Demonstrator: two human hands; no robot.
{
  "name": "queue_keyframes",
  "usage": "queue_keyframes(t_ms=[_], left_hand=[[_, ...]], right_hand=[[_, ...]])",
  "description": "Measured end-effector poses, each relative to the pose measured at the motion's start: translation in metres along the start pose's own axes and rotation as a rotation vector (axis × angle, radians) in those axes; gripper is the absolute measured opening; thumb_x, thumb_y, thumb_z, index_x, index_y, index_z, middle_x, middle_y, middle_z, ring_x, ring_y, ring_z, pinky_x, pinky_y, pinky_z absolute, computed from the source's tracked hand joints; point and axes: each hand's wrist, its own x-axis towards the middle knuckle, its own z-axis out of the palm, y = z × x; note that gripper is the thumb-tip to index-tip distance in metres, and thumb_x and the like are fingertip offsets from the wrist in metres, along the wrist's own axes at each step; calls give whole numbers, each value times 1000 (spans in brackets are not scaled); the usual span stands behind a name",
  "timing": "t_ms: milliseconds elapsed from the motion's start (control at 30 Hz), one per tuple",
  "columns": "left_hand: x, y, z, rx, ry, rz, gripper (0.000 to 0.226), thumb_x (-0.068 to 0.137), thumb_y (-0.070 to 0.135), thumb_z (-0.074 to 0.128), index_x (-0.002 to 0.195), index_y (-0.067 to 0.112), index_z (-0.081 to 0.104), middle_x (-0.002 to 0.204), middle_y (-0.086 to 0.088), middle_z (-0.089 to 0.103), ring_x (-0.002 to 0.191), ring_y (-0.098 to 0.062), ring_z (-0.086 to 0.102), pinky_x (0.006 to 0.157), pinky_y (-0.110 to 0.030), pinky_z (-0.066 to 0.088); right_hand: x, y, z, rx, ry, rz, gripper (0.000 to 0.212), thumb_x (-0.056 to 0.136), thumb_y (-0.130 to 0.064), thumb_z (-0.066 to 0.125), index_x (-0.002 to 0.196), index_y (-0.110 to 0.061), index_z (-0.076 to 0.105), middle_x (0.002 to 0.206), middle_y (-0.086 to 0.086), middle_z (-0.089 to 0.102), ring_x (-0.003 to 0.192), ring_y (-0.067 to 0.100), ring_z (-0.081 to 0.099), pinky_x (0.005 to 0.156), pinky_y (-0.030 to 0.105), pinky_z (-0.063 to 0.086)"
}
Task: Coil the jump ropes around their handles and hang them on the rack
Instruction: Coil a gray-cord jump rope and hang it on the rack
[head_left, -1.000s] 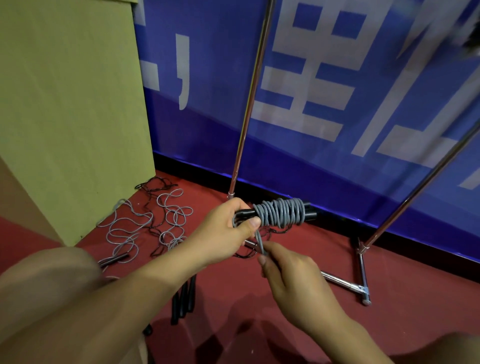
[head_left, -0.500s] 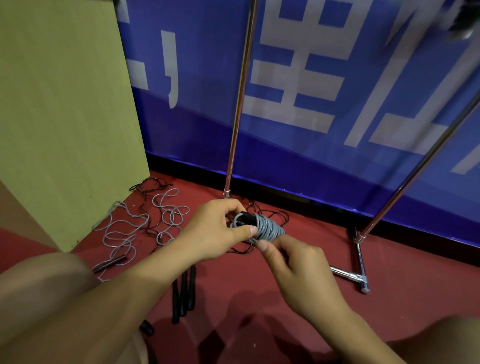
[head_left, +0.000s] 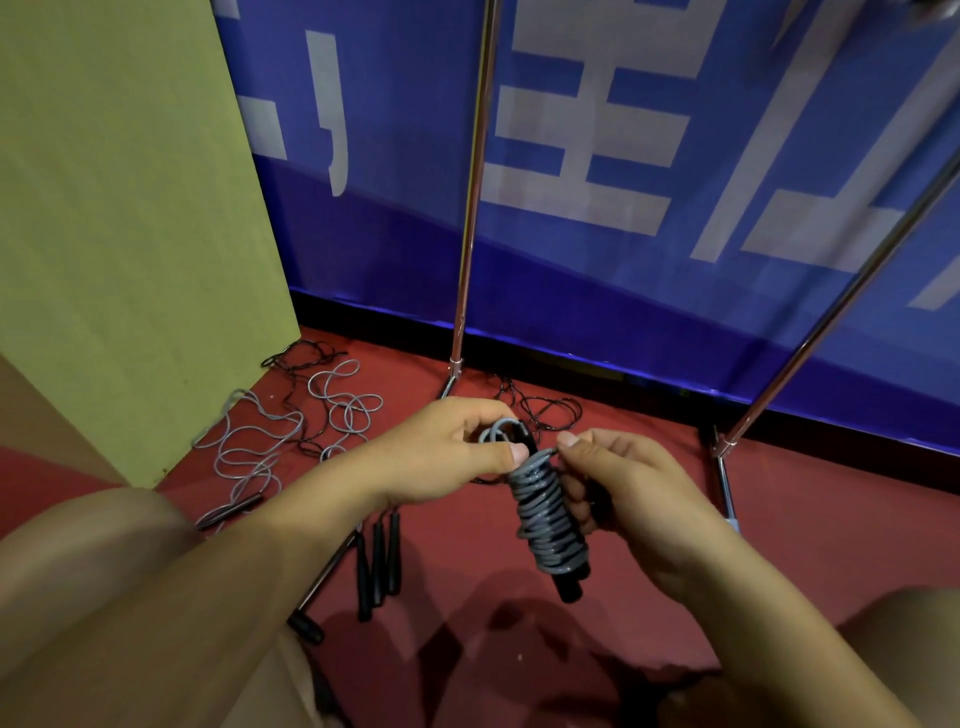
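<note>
jump rope (head_left: 548, 512) bundle turned from level to upright, both hands gripping

We see our left hand (head_left: 447, 452) pinching the far end of the coiled grey rope (head_left: 545, 514), where a small loop sticks out beside the black handles (head_left: 569, 584). Our right hand (head_left: 634, 499) grips the bundle from the right, with the fingers curled around the coils. The bundle is tilted, its near end pointing down. On the red floor (head_left: 649, 597) to the left lies a loose grey rope (head_left: 260, 441) mixed with a black rope (head_left: 306, 358). Two chrome poles of the rack (head_left: 470, 208) stand far, before a blue banner (head_left: 623, 291).
</note>
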Motion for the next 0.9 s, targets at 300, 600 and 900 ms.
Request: queue_keyframes(t_ms=[300,600,900], left_hand=[[-2,3,6,-404,-26,33,20,94,28,56,98,11,65,97,-17,51,93,-31,42,84,-47,32],[-3,8,11,-648,146,37,29,88,39,58,87,18,77,96,-10,69,92,-24,61,88,-34,47],[6,5,24,-555,291,-71,34,90,46,53,97,18,72,96,-3,69,92,-18,61,90,-37,48]], right_hand=[[-1,-1,0,-69,112,-164,40,82,-46,63,71,-8,59,69,9,52,65,20,45,64,36,41],[-5,-3,7,308,-241,79,46,96,-36,46,122,-2,62,116,17,69,98,32,65,85,51,55],[4,5,10,350,17,45,15,94,-26,53,84,-15,57,84,8,64,76,25,63,87,53,50]])
